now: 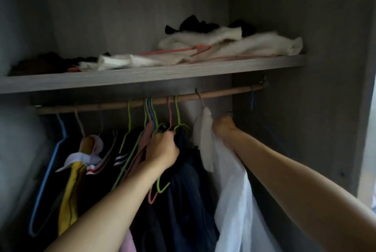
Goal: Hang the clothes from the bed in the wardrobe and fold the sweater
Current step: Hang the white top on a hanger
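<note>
Wardrobe (130,7): grey wood-grain laminate, flat panels, dim interior, filling the view. Shelf (142,74): a thick board of the same laminate, run from nine o'clock to two o'clock across the upper half. White garment (230,200): thin, smooth, slightly sheer cloth, hung in long folds at five o'clock, its collar raised to a pinkish hanger hook (201,100) seen over the rail. Dark navy garment (183,200): soft, matt, heavily gathered, at six o'clock, just beside the white one. Rail (223,93): a slim round wooden rod, fixed under the shelf and tilted up toward two o'clock. Yellow garment (71,190): matt cloth with white trim, hung at eight o'clock. Fleecy white fabric (223,44): crumpled, laid on the shelf at one o'clock, with black items behind it. Wire hangers: thin coated loops, one blue (48,170) at eight o'clock, several lime green (130,135) near centre. Left hand (162,150): arm extended from seven o'clock, wrist bent, fingers curled and closed over the neck of the navy garment among the hanger wires. Right hand (223,127): arm extended from four o'clock, back of the hand shown, fingers curled into a grip on the white garment's collar; fingertips hidden.
</note>
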Available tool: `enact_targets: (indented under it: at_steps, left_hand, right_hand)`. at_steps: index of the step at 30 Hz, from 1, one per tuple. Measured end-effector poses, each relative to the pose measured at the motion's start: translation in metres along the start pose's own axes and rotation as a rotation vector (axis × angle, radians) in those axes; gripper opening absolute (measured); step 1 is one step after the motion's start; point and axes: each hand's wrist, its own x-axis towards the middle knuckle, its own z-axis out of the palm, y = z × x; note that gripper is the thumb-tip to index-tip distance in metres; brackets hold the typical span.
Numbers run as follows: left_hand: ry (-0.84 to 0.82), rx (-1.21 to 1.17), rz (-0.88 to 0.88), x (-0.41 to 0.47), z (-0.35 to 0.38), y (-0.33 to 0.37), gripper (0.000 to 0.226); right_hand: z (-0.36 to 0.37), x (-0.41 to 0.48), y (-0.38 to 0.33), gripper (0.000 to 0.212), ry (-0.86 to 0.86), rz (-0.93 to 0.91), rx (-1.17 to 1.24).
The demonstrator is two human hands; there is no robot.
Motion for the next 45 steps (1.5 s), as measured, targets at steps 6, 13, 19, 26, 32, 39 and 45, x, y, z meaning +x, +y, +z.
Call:
enact_targets:
  at_steps: [6,13,19,26,32,39,45]
  left_hand:
    - [-0.034,0.001,-0.017,-0.003,0.001,0.022,0.031]
    - [0.155,0.121,0.201,-0.006,0.019,0.062,0.028]
    - [0.089,0.171,0.291,-0.009,0.043,0.095,0.03]
    - [0.089,0.126,0.314,-0.003,0.045,0.102,0.027]
    - [0.135,-0.186,0.467,-0.015,0.043,0.116,0.023]
    - [0.274,-0.653,0.691,-0.081,0.065,0.164,0.021]
    - [0.118,-0.759,0.752,-0.155,0.075,0.243,0.02]
  right_hand:
    - [-0.007,-0.007,0.033,0.031,-0.146,-0.14,-0.101]
    - [-0.098,0.049,0.092,0.042,0.342,-0.226,-0.584]
    - [-0.096,0.066,0.121,0.025,0.284,-0.108,-0.137]
    - [-0.113,0.032,0.089,0.023,0.356,-0.226,-0.027]
    - [-0.131,-0.058,0.128,0.021,0.431,-0.156,-0.224]
    - [-0.172,-0.206,0.233,0.044,0.621,0.002,-0.436]
    - [-0.256,-0.341,0.317,0.047,0.757,0.115,-0.634]
